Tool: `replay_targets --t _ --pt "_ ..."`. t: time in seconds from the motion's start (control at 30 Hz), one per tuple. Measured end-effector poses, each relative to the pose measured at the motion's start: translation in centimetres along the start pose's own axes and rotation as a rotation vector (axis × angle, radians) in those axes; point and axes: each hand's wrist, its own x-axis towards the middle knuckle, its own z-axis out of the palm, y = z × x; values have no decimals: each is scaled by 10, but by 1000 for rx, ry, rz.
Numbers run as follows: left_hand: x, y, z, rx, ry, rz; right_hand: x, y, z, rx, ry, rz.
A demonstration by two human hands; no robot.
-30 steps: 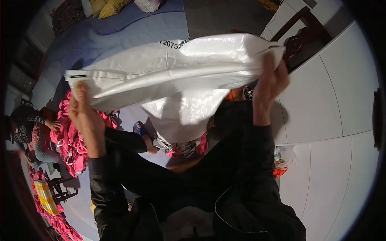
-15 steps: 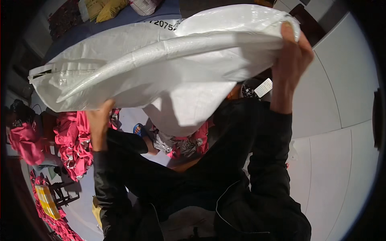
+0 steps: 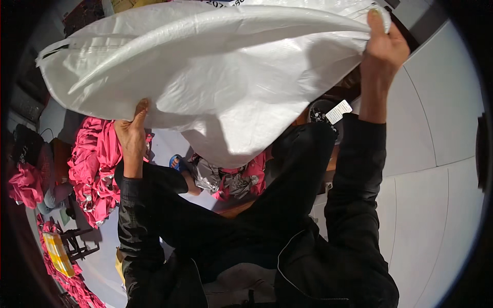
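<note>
The left hand (image 3: pixel 132 132) and right hand (image 3: pixel 382 49) are each gripping an edge of the big white woven sack (image 3: pixel 215 77) held overhead above pink garments (image 3: pixel 95 169), probably best kept taut by pulling both edges evenly apart.

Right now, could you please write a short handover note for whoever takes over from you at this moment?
Left hand: gripping the lower edge of the big white woven sack, held up at head height.
Right hand: gripping the sack's far upper corner, arm raised.
The sack hangs spread between both hands, sagging in the middle.
Below it: pink garments piled on the floor at left, and grey and pink clothes under the sag.
Nothing visibly inside the sack; the clothes lie outside it.
</note>
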Motion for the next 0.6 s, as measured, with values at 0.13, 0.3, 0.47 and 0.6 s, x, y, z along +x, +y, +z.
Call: replay_targets --t 0.13,0.3,0.47,0.6 --pt "-1 19 5 -168 49 -2 18 -37 2 -106 62 29" --pt "1 32 4 -224 54 53 26 -77 28 -136 150 95" --pt "-9 25 11 -187 80 74 23 -50 13 -106 108 -9" --pt "-4 36 15 -98 65 115 20 -58 9 -131 126 -1"
